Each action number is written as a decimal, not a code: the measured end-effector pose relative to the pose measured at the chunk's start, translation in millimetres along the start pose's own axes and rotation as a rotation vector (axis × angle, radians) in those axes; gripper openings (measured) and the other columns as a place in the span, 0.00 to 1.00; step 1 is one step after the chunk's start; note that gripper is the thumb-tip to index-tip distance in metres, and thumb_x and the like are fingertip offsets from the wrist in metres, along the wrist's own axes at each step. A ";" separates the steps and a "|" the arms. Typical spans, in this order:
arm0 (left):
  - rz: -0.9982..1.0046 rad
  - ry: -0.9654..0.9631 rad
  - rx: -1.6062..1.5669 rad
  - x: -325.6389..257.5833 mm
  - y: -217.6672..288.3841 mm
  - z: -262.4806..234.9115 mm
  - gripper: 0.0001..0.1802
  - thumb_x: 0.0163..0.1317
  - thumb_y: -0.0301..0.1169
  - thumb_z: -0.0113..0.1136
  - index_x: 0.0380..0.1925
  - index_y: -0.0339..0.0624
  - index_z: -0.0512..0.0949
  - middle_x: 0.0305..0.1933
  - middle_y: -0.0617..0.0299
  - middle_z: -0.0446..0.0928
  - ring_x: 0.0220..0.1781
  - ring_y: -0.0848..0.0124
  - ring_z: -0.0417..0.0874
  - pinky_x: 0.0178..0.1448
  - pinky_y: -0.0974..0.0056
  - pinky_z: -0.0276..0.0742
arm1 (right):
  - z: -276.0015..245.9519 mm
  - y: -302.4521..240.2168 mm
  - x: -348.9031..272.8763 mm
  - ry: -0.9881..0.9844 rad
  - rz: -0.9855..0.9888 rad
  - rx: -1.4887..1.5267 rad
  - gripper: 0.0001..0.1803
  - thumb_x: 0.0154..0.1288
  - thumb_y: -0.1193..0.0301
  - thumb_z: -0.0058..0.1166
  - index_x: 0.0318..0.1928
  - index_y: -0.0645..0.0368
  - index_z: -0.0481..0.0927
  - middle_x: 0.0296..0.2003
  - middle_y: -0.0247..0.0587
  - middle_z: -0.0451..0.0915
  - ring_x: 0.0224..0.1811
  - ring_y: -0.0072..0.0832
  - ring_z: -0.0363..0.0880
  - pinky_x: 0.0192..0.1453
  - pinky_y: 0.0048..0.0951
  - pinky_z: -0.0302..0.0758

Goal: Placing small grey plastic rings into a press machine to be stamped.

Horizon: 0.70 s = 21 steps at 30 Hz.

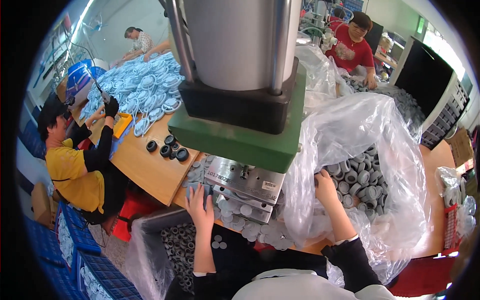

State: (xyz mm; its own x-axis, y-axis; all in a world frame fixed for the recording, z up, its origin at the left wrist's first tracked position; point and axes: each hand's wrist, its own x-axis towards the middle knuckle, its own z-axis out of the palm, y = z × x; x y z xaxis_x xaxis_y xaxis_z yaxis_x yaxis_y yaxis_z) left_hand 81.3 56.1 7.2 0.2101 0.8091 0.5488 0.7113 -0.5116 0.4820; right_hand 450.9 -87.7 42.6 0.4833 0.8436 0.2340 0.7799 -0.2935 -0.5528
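My left hand (200,207) lies with fingers stretched out against a small grey block (201,194), left of the metal die (242,177). The die sits under the green plate (235,140) of a press with a large grey cylinder (235,42). Flat translucent discs (255,231) are scattered in front of and beside the die. My right hand (326,190) is at the left edge of an opened clear plastic bag (395,120); its fingertips are partly hidden there. Inside the bag are many round grey caps or rings (367,182).
Below my left arm, a lined bin (145,245) holds grey rings. Black round parts (170,149) lie on the wooden table (135,162). Beyond are a heap of light-blue pieces (145,82) and a co-worker in yellow (80,167). Another person in red (352,47) handles grey parts.
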 end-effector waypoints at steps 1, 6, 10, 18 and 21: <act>-0.012 0.055 -0.204 0.0 8.9 -7.6 0.23 0.61 0.32 0.55 0.56 0.36 0.71 0.62 0.50 0.69 0.67 0.49 0.64 0.69 0.45 0.53 | 2.7 0.8 -0.3 0.018 -0.049 -0.076 0.14 0.47 0.81 0.49 0.38 0.65 0.79 0.51 0.57 0.74 0.50 0.53 0.73 0.54 0.41 0.72; 0.206 0.297 -0.499 27.9 99.2 -37.7 0.30 0.48 0.35 0.67 0.51 0.35 0.73 0.52 0.50 0.75 0.56 0.48 0.73 0.61 0.52 0.65 | -24.3 -13.2 -21.9 0.096 -0.007 0.053 0.10 0.43 0.80 0.57 0.30 0.68 0.74 0.42 0.52 0.75 0.42 0.49 0.74 0.45 0.37 0.71; -0.062 -0.343 -0.818 68.8 153.9 -39.0 0.21 0.43 0.34 0.70 0.37 0.41 0.76 0.37 0.58 0.79 0.45 0.58 0.78 0.52 0.55 0.67 | -59.5 -23.8 -37.4 0.204 0.179 0.096 0.26 0.40 0.77 0.66 0.42 0.62 0.69 0.37 0.43 0.71 0.37 0.35 0.71 0.40 0.32 0.71; 0.061 0.116 -0.425 48.3 145.8 -30.2 0.25 0.43 0.37 0.72 0.42 0.40 0.75 0.43 0.56 0.78 0.51 0.55 0.76 0.58 0.49 0.64 | -73.9 -100.2 -51.3 0.047 -0.045 0.350 0.30 0.46 0.72 0.69 0.51 0.65 0.72 0.45 0.39 0.69 0.43 0.28 0.70 0.42 0.24 0.71; 0.052 0.222 -0.469 27.9 131.8 -37.1 0.28 0.42 0.35 0.73 0.45 0.38 0.74 0.46 0.53 0.78 0.57 0.57 0.74 0.65 0.51 0.61 | -58.9 -143.6 -55.2 0.007 -0.218 0.490 0.33 0.44 0.76 0.68 0.54 0.66 0.72 0.46 0.43 0.71 0.44 0.30 0.74 0.44 0.27 0.73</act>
State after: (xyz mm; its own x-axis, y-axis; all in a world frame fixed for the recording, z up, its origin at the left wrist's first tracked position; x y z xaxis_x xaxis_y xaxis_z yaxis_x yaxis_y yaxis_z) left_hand 156.0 0.5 111.4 0.0532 0.7244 0.6873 0.3160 -0.6651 0.6766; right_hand 335.7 -118.6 156.2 0.3351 0.8581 0.3891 0.5861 0.1335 -0.7992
